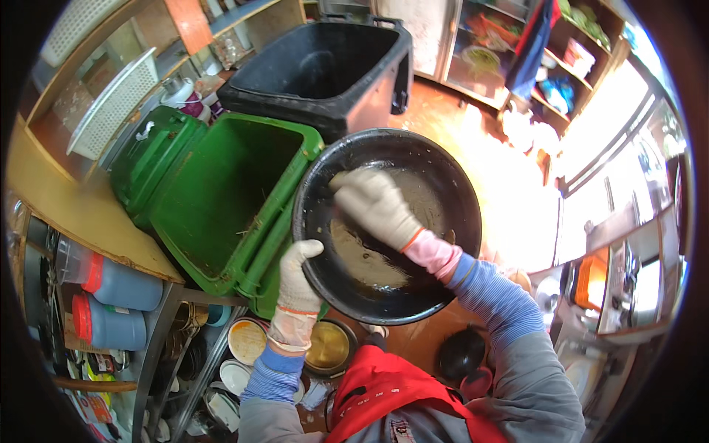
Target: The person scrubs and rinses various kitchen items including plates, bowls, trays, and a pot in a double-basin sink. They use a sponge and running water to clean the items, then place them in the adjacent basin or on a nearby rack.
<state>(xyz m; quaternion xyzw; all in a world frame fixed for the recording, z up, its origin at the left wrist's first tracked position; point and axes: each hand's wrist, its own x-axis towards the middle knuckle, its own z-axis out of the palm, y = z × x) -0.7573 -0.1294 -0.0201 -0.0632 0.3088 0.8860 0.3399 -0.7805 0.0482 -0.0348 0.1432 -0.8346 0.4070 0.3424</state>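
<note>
A wide round black basin (465,221) is tilted in front of me, its left rim beside the green wheeled bin (221,194). Grey-brown wet residue (363,257) coats part of its bottom. My left hand (299,277), in a white knitted glove, grips the basin's lower left rim with the thumb over the edge. My right hand (376,205), gloved too and blurred, is inside the basin near its bottom. Its fingers are bent; a small yellowish bit shows at the fingertips, but I cannot tell what it is.
The green bin's lid hangs back at its left. Behind stands a large black wheeled bin (382,105). A wooden board (88,216) and shelves with red-lidded jars (119,329) are at left. Pots, bowls and a black basin (461,353) stand on the floor near my feet.
</note>
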